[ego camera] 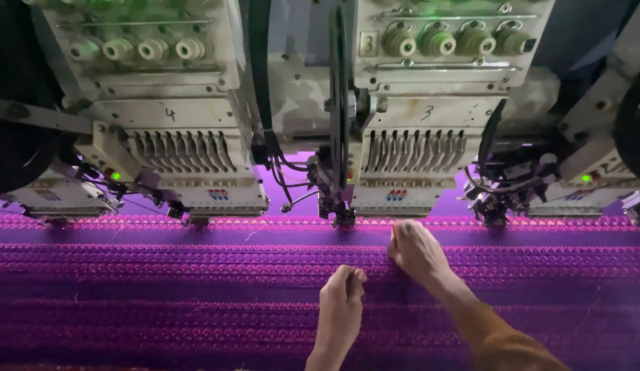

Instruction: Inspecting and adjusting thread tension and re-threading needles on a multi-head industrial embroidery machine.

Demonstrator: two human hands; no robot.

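Head view: right hand (417, 251) fingers curled and pinched together against purple embroidered fabric (162, 288), content of pinch cannot be told | left hand (342, 297) loosely fisted, resting on fabric just beside | fabric spread flat beneath embroidery machine heads (416, 137).

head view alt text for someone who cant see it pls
Two bare hands, the left hand and the right hand, fingers pinched, rest on purple embroidered fabric stretched below a row of cream embroidery machine heads. The right arm wears an orange-brown sleeve.
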